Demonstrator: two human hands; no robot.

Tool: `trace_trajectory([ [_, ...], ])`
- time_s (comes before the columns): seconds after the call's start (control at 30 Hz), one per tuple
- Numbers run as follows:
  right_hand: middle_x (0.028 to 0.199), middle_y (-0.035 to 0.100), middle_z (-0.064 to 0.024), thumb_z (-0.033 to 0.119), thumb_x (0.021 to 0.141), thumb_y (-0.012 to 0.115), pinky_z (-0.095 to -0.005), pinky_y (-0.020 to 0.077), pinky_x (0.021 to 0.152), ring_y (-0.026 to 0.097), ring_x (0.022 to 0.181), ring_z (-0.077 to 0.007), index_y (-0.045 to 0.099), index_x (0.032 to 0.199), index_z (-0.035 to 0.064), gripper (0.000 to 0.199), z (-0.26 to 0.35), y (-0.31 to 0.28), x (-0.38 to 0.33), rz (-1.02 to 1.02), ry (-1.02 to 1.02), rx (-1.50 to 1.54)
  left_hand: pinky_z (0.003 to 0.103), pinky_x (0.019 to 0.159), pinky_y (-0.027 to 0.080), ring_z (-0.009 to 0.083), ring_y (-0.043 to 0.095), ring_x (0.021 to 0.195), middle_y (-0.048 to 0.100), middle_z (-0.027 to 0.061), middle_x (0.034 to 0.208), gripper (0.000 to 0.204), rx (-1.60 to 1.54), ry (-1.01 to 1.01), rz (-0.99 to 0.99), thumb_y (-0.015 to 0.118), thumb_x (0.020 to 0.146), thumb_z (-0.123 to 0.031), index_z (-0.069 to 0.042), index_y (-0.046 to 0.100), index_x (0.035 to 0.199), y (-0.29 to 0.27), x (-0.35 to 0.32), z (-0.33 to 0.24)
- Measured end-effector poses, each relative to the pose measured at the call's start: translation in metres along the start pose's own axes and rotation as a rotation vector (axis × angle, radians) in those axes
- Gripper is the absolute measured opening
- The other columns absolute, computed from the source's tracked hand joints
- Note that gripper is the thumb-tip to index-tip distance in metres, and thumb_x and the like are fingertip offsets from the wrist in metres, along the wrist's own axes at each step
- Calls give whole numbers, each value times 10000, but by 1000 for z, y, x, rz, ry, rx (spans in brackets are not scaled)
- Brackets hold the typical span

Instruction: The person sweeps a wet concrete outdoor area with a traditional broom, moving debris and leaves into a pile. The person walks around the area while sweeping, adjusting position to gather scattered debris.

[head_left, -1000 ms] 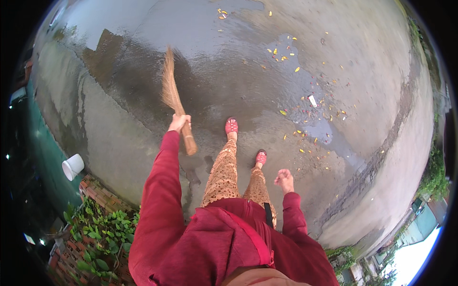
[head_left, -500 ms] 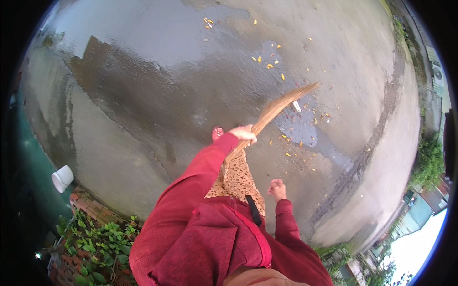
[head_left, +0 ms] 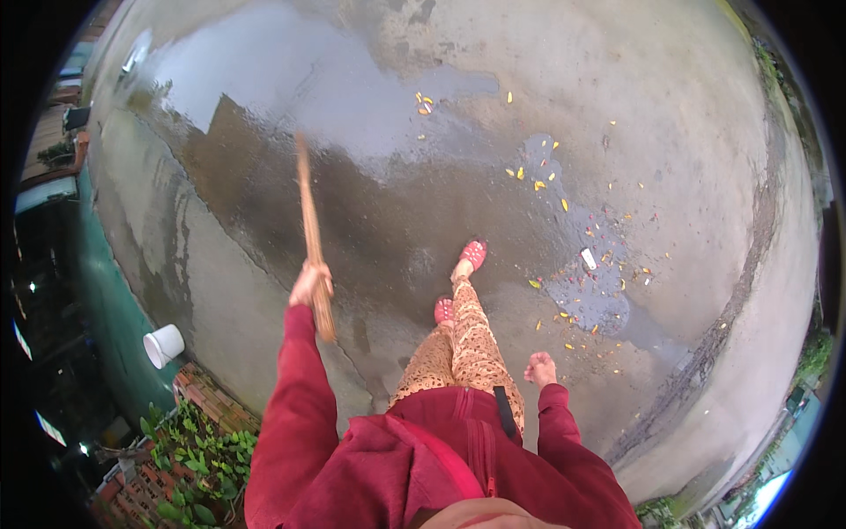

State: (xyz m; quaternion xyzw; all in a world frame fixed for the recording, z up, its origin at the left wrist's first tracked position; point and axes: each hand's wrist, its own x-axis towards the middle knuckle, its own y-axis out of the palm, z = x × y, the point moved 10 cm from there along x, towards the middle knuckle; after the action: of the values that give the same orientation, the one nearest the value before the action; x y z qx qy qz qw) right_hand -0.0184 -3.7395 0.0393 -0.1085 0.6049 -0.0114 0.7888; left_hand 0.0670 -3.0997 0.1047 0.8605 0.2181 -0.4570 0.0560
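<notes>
My left hand (head_left: 312, 284) grips a straw broom (head_left: 310, 212) near its butt end, out to the left of my body. The bristles point forward over the wet concrete and are slightly blurred. My right hand (head_left: 540, 368) hangs by my right hip with its fingers loosely curled in, and nothing shows in it. Ahead of that hand lie scattered yellow leaves (head_left: 564, 204) and a small white piece of litter (head_left: 589, 259), beside and in a shallow puddle (head_left: 599, 304).
My feet in red clogs (head_left: 473, 254) stand on damp concrete. A white bucket (head_left: 163, 346) is at the left, near a brick-edged bed with green plants (head_left: 198, 472). A larger sheet of water (head_left: 264, 66) spreads at the far left. More yellow leaves (head_left: 425, 103) lie farther ahead.
My left hand has swung the broom from the right, beside the litter, across to the left. My right hand stays low by my hip. Both clogs now show plainly.
</notes>
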Motion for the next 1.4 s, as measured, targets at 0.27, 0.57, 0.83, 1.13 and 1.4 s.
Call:
trace_trajectory([
  [0.27,660,485,-41,118,812,480,-294,479,486,519,537,-152,459,898,73,99,102,-19,6,-6,-39,-10,349,622,517,244,621,638,575,221,940,987,485,-200,57,590,632,-70,-61,-92,1346,224,71,20],
  [0.57,664,483,-35,144,811,501,-298,478,491,518,539,-153,464,887,97,97,208,13,1,39,-164,6,334,614,463,270,595,731,591,197,887,992,728,-146,917,587,517,-136,-22,66,1354,404,15,10],
  [0.83,657,503,-39,112,813,485,-313,481,484,523,528,-164,462,890,102,80,217,21,21,-9,-96,140,300,582,445,197,547,686,555,161,930,885,491,61,481,596,577,-144,-85,158,1343,219,-31,-92],
  [1.13,641,505,-38,124,810,505,-334,483,469,525,526,-162,475,905,121,99,221,18,16,-164,-105,302,275,381,436,128,455,410,452,27,585,295,35,-128,-68,502,670,-46,-99,383,935,4,130,-191],
  [1.4,665,498,-34,140,810,524,-287,475,489,522,532,-139,479,902,99,111,262,149,-9,-44,-81,141,370,899,411,372,535,983,489,305,1093,958,914,-106,189,587,636,-163,-20,-39,1346,218,169,-129],
])
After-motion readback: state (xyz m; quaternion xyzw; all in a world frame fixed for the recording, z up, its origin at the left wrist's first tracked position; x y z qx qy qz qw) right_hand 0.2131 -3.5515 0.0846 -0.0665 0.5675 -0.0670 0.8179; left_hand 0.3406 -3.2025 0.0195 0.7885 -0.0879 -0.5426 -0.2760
